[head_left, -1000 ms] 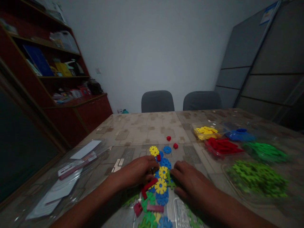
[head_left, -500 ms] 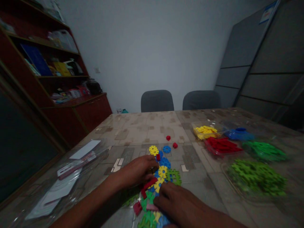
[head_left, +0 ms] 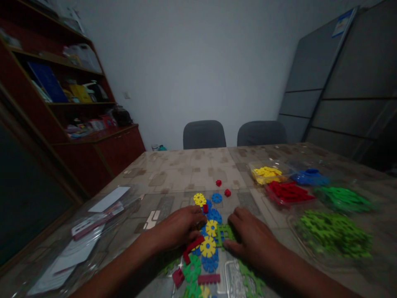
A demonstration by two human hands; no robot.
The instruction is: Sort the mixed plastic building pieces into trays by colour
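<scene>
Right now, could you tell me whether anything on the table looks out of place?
Two red pieces lie loose on the table, apart from the red tray and the gear cluster.

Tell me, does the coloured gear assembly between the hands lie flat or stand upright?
Flat: the gear assembly faces upward on the table, between left hand and right hand.

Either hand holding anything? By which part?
Nothing lifted: the right hand touches the green grid piece at its right edge; the left hand rests on the left side of the joined pieces. Actual grip cannot be told.
</scene>
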